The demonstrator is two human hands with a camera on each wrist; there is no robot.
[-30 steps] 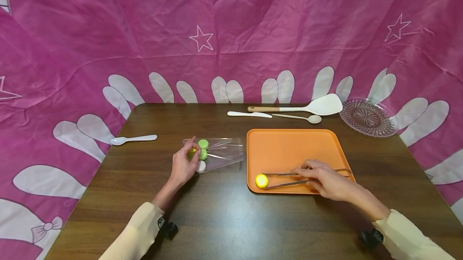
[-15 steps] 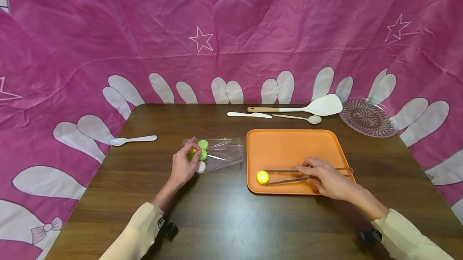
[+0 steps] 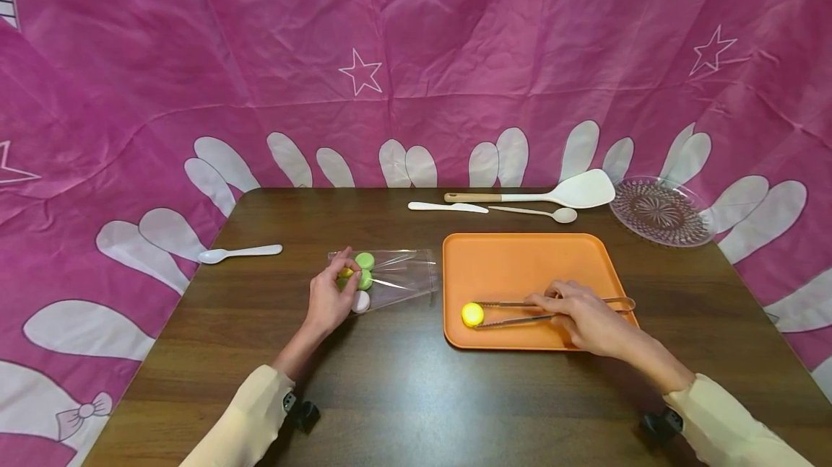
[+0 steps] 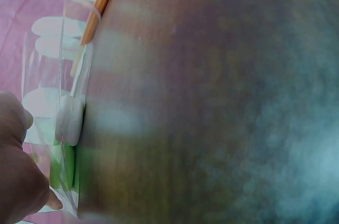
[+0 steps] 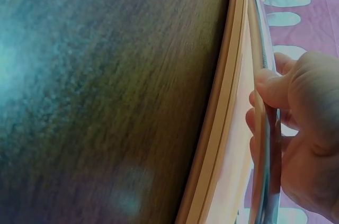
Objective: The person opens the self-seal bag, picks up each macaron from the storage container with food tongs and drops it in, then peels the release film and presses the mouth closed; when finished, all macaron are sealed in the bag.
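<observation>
Head view shows your right hand (image 3: 581,319) curled round the metal tongs (image 3: 513,321), whose arms stand spread; their tips are at the yellow disc (image 3: 472,315), near the front left corner of the orange tray (image 3: 520,265); whether they clasp it, you cannot tell; your left hand (image 3: 330,299) pinches the clear bag (image 3: 406,273) at its left end, beside a green disc (image 3: 365,261) and a white disc (image 3: 360,302).

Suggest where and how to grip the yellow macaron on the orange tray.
Likely best by its round rim, coming from the right: the yellow macaron seems to lie flat, and the metal tongs in the right hand point at it from there, tips spread at its right edge.
</observation>
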